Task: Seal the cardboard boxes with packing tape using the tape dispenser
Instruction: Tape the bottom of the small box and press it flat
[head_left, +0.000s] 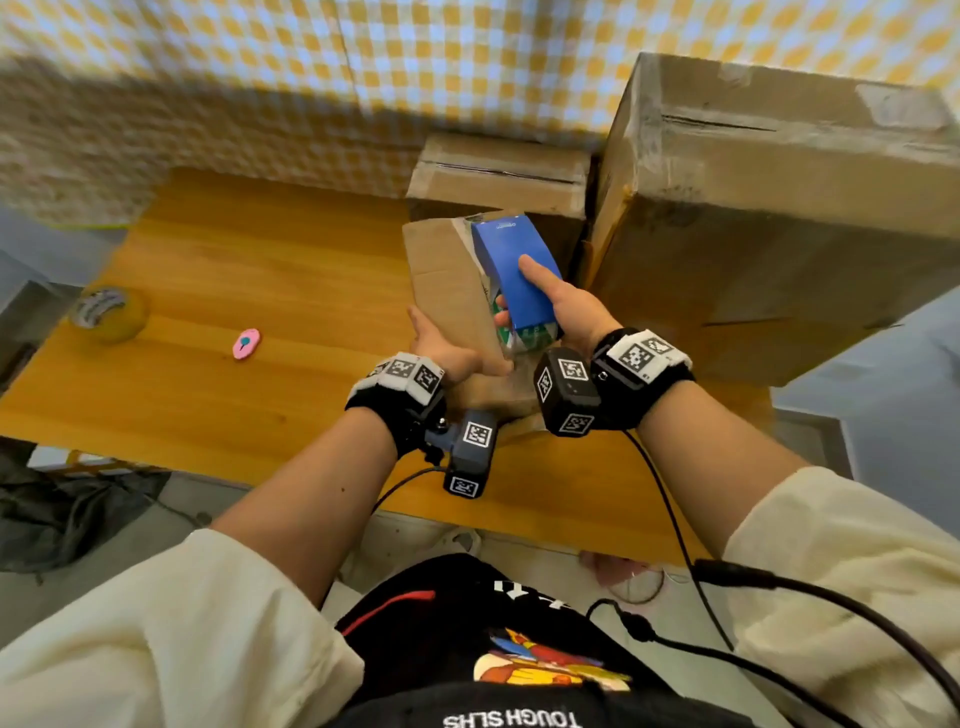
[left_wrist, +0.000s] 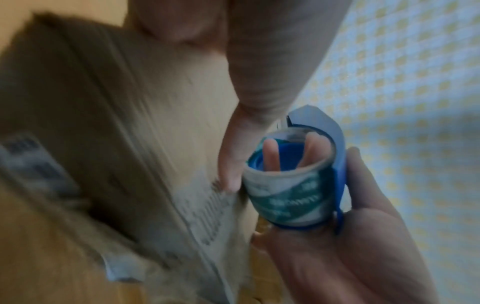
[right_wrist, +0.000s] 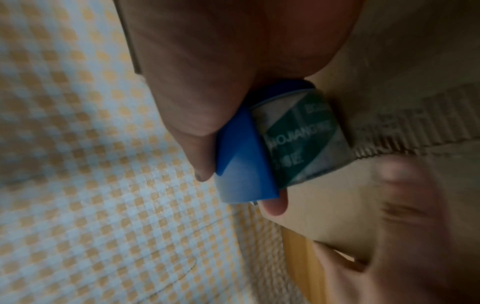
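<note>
Here the right hand (head_left: 566, 306) grips the tape dispenser (head_left: 517, 270) against the small box (head_left: 447, 280), which the left hand (head_left: 441, 351) clasps at six o'clock.

The tape dispenser (head_left: 519, 275) was seen in bright blue, its roll (right_wrist: 303, 144) printed in dark green and white. The small cardboard box (head_left: 441, 270) and the larger boxes (head_left: 753, 208) were shown in plain brown. The table (head_left: 260, 260) was grained in honey orange, and the backdrop (head_left: 467, 52) was checked in yellow and pale blue.
</note>
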